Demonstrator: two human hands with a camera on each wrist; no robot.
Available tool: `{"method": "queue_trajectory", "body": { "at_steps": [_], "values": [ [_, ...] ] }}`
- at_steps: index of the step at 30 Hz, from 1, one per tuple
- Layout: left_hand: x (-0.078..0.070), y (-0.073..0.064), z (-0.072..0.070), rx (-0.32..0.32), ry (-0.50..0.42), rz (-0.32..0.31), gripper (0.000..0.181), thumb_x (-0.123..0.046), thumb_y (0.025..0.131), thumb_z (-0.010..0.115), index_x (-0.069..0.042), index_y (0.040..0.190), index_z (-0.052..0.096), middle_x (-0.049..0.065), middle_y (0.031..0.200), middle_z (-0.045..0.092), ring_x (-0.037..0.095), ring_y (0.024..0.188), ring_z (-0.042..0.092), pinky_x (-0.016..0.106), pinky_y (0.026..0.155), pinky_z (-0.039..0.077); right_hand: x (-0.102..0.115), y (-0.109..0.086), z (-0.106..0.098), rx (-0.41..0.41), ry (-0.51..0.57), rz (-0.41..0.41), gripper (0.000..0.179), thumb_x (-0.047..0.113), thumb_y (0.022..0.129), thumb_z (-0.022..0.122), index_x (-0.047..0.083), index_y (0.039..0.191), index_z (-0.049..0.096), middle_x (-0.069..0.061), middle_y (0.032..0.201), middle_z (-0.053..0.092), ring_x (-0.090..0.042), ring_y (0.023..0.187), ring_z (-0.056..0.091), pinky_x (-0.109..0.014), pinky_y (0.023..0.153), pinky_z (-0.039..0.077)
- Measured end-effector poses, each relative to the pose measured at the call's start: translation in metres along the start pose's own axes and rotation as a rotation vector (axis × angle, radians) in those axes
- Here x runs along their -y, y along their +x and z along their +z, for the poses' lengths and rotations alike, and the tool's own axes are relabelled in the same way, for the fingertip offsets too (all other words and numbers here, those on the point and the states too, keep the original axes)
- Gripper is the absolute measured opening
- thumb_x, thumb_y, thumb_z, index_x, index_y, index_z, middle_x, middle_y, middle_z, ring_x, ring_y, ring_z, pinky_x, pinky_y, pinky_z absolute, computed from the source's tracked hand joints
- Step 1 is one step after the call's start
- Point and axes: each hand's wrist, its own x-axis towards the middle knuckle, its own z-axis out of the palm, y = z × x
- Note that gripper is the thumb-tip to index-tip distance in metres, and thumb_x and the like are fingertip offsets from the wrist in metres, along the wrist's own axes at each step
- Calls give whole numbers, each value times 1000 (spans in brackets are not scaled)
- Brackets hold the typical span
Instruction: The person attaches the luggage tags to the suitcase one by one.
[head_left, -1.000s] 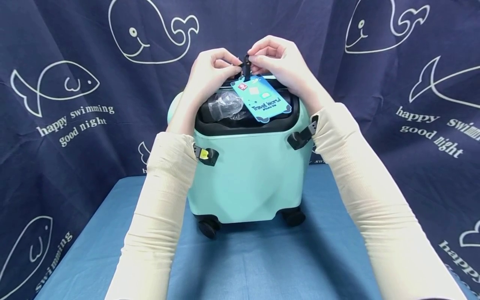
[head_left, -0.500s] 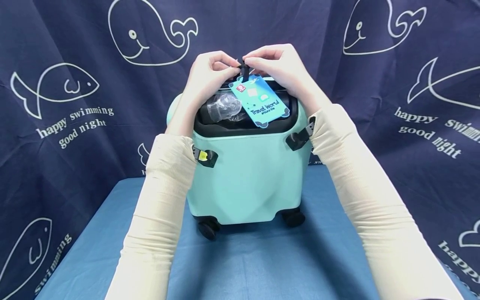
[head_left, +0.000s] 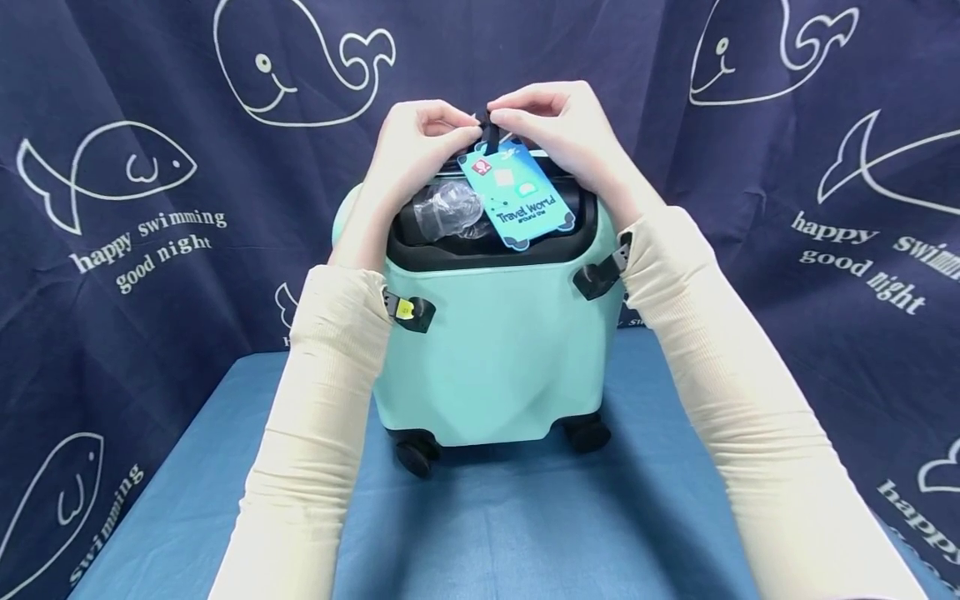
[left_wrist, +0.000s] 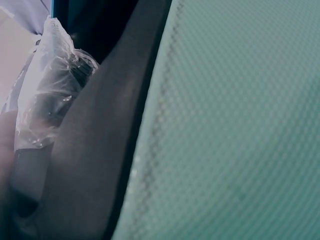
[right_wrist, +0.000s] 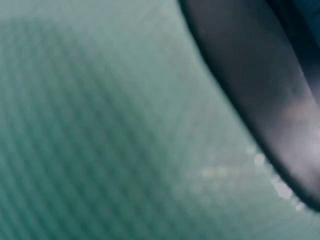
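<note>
A mint-green suitcase (head_left: pixel 491 358) stands upright on its black wheels. Over its black top panel (head_left: pixel 540 250) hangs a blue luggage tag (head_left: pixel 525 196) printed "Travel World", on a black strap (head_left: pixel 492 138). My left hand (head_left: pixel 411 150) pinches the strap from the left between thumb and fingers. From the right, my right hand (head_left: pixel 572 125) pinches the strap's upper end, fingertips close to the left ones. Clear plastic wrap (head_left: pixel 448 210) covers a part beside the tag; the left wrist view shows this crinkled plastic (left_wrist: pixel 50 95) too. The suitcase handle is mostly hidden behind the hands.
A blue cloth-covered table (head_left: pixel 525 533) carries the suitcase. Behind it hangs a dark blue curtain (head_left: pixel 450 50) with white whale and fish drawings. The right wrist view holds mostly the suitcase's blurred textured shell (right_wrist: pixel 90 125) and black panel edge (right_wrist: pixel 255 65).
My right hand has shifted slightly left, its fingertips closer to the left hand. The tag has dipped, then risen, and now hangs a little further left. The left hand keeps its grip.
</note>
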Motion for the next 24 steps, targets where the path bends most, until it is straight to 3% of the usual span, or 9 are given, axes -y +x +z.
{"method": "queue_trajectory", "body": {
  "at_steps": [5, 11, 17, 24],
  "values": [
    [0, 0, -2, 2, -1, -17, 22, -28, 76, 67, -13, 92, 69, -2, 83, 69, 5, 75, 60, 17, 72, 40, 5, -1, 4, -30, -43, -22, 22, 23, 79, 64, 9, 95, 69, 5, 78, 65, -14, 74, 57, -19, 66, 42],
    [-1, -2, -3, 6, 25, -35, 23, -30, 76, 66, -14, 92, 69, -6, 81, 68, 5, 76, 60, 17, 72, 40, -8, 11, 6, -78, -138, -96, 20, 25, 78, 65, 8, 88, 69, 4, 68, 64, -9, 64, 58, -16, 60, 43],
    [-2, -2, -2, -1, 40, -20, 23, -30, 76, 66, -13, 91, 69, -5, 82, 68, 5, 76, 61, 17, 72, 41, -13, 14, 5, -47, -120, -81, 18, 23, 79, 64, 8, 88, 66, 6, 70, 63, -8, 64, 57, -17, 61, 41],
    [-3, -2, 0, 10, 31, -21, 22, -27, 77, 66, -12, 92, 69, -3, 82, 68, 5, 75, 61, 17, 71, 41, -3, 5, 4, -4, -103, -53, 12, 19, 83, 59, 8, 87, 61, 4, 70, 58, -7, 61, 52, -18, 60, 38]
  ]
}}
